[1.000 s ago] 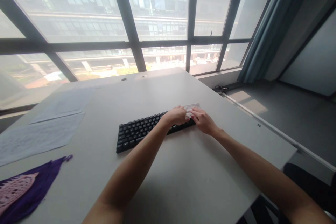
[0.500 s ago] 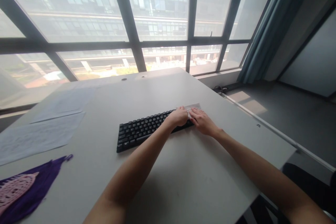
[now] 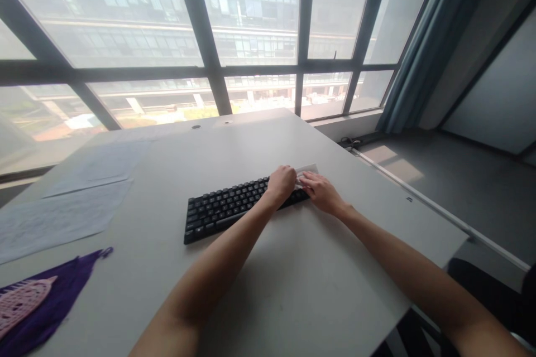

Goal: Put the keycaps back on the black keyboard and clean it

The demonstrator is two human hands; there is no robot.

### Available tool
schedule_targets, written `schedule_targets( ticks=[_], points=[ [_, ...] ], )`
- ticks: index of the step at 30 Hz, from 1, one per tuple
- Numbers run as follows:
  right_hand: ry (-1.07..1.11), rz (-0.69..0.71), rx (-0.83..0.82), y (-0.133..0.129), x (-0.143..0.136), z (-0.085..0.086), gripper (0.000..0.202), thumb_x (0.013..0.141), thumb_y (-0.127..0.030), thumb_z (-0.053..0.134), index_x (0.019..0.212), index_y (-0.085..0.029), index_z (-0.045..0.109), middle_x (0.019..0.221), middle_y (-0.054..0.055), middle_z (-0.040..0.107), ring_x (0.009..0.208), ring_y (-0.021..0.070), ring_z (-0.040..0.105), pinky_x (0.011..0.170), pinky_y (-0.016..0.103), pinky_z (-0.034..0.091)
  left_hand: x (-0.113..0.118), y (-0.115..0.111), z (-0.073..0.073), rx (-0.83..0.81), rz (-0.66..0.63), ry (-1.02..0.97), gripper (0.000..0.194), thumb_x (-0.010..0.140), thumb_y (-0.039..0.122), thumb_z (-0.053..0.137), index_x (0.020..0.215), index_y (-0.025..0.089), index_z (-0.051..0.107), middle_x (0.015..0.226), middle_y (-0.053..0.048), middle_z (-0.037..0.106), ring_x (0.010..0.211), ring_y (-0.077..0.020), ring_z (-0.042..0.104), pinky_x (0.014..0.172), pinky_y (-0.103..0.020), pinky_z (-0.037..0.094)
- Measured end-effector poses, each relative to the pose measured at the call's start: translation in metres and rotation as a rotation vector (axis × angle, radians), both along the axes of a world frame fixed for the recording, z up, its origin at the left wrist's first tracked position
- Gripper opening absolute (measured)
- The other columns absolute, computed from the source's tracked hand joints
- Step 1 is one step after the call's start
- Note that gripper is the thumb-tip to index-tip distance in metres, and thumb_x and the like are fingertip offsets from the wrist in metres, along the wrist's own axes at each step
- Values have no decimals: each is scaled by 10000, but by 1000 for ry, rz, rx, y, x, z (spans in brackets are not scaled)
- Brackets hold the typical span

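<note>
A black keyboard lies at a slant on the white desk. Over its right end is a thin white sheet, tissue or film, partly hidden by both hands. My left hand is closed above the right part of the keys, at the sheet's left side. Its fingertips point away from me, so what they grip cannot be made out. On the right, my right hand lies with fingers stretched out over the sheet and the keyboard's end, its fingertips close to the left hand.
Two pale paper sheets lie on the desk at the left. Nearer to me is a purple cloth pouch with a pink pattern. Large windows stand behind the desk. A blue curtain hangs at the right.
My left hand has shifted slightly left and its knuckles have risen. The right hand stays nearly in place, and a small gap shows the white sheet between the hands.
</note>
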State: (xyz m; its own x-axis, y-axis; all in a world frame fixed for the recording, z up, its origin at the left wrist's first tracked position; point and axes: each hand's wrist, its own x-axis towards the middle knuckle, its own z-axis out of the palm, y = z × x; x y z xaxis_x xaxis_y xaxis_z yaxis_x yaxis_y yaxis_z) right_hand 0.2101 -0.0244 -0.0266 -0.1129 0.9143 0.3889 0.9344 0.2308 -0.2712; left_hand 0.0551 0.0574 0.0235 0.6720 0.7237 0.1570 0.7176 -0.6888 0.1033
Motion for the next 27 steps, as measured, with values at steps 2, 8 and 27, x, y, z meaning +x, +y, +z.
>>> schedule_targets(
  ticks=[2,8,27],
  points=[
    [44,1,26,1,1,-1,324,971,-235,543,1251,-228,706,1416,106,618,1359,250,527,1145,421,396,-1,-2,4,-6,0,-23,294,953,159,483,992,151,774,1098,-158,728,1038,-237,693,884,-298,544],
    [222,-7,101,3,-1,4,206,929,-166,566,927,-236,760,1183,62,735,1146,211,644,1036,355,477,-5,1,19,-81,-27,-12,229,879,159,592,960,220,797,975,-83,754,915,-206,704,823,-266,547],
    [234,82,45,-7,3,12,253,888,-99,543,920,-212,766,1132,60,743,1094,215,638,1003,350,484,6,-51,30,-122,-51,183,190,891,215,634,1011,151,767,977,-138,753,952,-261,735,840,-285,566]
  ],
)
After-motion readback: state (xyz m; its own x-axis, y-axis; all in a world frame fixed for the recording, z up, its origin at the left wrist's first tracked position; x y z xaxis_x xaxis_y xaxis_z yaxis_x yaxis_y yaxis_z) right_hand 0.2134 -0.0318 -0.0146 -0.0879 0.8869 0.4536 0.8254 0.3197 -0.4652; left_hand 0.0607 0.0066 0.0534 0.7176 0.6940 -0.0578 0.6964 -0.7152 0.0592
